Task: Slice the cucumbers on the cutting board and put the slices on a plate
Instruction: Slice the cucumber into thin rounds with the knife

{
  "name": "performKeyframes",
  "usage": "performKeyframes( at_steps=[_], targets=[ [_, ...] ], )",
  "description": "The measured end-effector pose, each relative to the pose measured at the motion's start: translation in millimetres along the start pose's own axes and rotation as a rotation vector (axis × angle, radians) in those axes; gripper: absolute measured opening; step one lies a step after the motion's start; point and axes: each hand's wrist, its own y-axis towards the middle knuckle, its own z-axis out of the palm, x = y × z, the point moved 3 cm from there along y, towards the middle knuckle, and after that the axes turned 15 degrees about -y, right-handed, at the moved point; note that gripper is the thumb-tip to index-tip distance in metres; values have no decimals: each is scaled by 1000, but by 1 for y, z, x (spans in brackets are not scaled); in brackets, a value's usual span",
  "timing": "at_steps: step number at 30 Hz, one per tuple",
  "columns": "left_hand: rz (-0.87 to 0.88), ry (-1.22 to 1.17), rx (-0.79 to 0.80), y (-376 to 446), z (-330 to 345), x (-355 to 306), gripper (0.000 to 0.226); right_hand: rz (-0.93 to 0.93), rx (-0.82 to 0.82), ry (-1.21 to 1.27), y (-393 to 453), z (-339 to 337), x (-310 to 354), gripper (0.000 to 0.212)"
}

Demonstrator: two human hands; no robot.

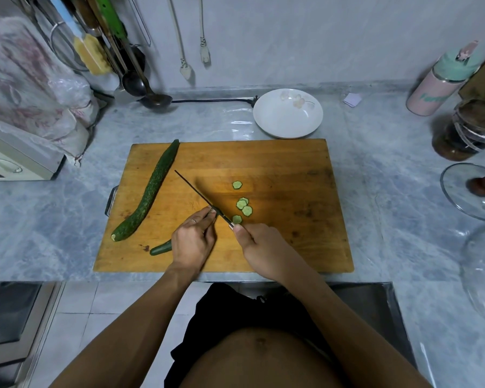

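Grey marble surface carries a wooden cutting board (263,163). Right hand (263,247) grips the knife (196,191); left hand (192,245) pinches a cucumber stub (160,248) at the near edge. Slices (242,204) lie mid-board, plate (287,130) beyond. The whole cucumber (149,191), left, looks firm, bumpy, wet-slippery: hold it mid-length, fingertips curled.

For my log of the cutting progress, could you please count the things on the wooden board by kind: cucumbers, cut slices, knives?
Whole cucumber: 1
Cucumber being cut, held under the left hand, dark end showing: 1
Cut slices: 5
Knife, held in the right hand: 1
Total: 8
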Motion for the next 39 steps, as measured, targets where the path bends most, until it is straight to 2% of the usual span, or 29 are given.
performKeyframes(
  at_steps=[14, 23, 26, 29, 31, 33, 34, 36, 38, 39],
  targets=[
    [19, 16, 9, 1, 0, -2, 25, 27, -79, 31, 20, 14, 7, 44],
    [-43, -77, 13, 3, -4, -2, 29, 18, -50, -8, 25, -1, -9, 48],
    [-121, -180, 11, 9, -7, -4, 27, -38, -55, -63, 22, -11, -14, 48],
    [-181, -358, -137, 17, -26, -16, 25, -132, -124, -106, 17, -23, -22, 45],
    [-106, -391, -326, 19, -46, -31, 23, -159, -168, -170, 13, -30, -29, 40],
    [23, -388, -416, 22, -62, -49, 19, -141, -178, -277, 10, -36, -33, 41],
    [96, -379, -382, 24, -65, -59, 17, -129, -188, -341, 9, -39, -34, 44],
    [203, -345, -150, 32, -61, -73, 14, -116, -210, -445, 8, -42, -35, 53],
    [199, -265, 150, 38, -46, -78, 19, -119, -200, -520, 5, -43, -33, 55],
    [168, -221, 252, 42, -38, -78, 21, -125, -188, -562, 3, -41, -32, 54]
  ],
)
